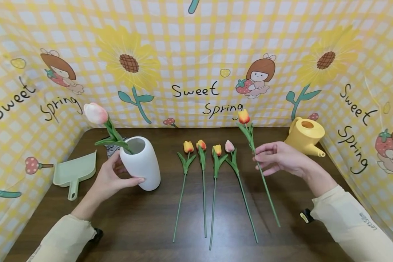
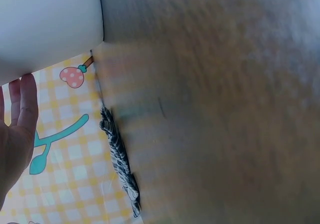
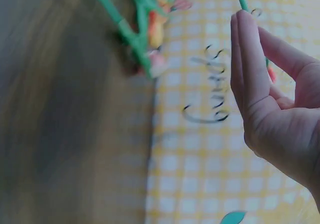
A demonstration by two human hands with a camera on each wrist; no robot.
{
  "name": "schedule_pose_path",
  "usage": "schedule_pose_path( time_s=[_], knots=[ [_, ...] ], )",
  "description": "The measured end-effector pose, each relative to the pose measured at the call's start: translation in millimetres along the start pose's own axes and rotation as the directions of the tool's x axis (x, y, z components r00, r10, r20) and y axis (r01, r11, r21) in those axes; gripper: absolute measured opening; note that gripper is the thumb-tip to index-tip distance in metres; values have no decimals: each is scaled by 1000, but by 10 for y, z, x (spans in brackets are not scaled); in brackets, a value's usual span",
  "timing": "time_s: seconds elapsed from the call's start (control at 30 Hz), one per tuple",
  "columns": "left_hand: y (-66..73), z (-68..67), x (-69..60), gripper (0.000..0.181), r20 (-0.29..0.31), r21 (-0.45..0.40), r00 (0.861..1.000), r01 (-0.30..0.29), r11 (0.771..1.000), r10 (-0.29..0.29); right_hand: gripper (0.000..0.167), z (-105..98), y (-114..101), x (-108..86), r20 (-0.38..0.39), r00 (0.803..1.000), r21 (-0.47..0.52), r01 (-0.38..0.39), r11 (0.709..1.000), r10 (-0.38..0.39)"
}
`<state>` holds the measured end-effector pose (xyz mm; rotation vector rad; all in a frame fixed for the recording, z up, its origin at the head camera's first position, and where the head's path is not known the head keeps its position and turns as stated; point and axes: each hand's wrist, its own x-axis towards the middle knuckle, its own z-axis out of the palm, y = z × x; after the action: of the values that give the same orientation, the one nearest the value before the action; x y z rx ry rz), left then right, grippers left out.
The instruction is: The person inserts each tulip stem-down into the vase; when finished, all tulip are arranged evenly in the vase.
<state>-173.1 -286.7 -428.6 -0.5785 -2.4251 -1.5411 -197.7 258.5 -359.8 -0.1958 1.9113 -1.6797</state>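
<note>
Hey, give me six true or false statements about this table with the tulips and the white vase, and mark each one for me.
1. The left hand holds the white vase. True.
2. The right hand is empty. False: it holds a red-and-yellow tulip by its stem.
3. Four tulips lie on the table. True.
4. There is no flower in the vase. False: a pink-and-white tulip is in it.
5. In the head view, the pale green dustpan is left of the vase. True.
6. The watering can is blue. False: it is yellow.
</note>
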Motion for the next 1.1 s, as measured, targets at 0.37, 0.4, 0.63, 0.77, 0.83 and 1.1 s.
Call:
schedule_pose_path(
  time_s=[0.37, 0.4, 0.63, 0.77, 0.83, 1.1],
  knots=[
    [10, -56, -25, 87, -5, 2, 1000, 1, 1000, -1, 17, 441, -253, 154, 24, 981, 93, 189, 977, -192],
    [3, -54, -29, 87, -6, 1, 1000, 0, 1000, 0, 16, 479, -272, 176, 26, 977, 105, 206, 973, -210],
    [-29, -3, -24, 90, 3, -31, 1000, -5, 1000, 5, 14, 732, -434, 308, 55, 952, 150, 291, 945, -302],
    [-22, 25, -3, 90, 9, -36, 1000, -4, 999, 5, 12, 880, -527, 366, 54, 941, 170, 320, 932, -333],
    [-12, 30, 4, 90, 9, -34, 1000, -2, 999, 3, 11, 954, -573, 391, 54, 937, 185, 330, 926, -345],
    [9, -3, 5, 90, 5, -18, 1000, -7, 1000, 7, 10, 1245, -802, 473, 20, 899, 230, 421, 877, -437]
  ],
)
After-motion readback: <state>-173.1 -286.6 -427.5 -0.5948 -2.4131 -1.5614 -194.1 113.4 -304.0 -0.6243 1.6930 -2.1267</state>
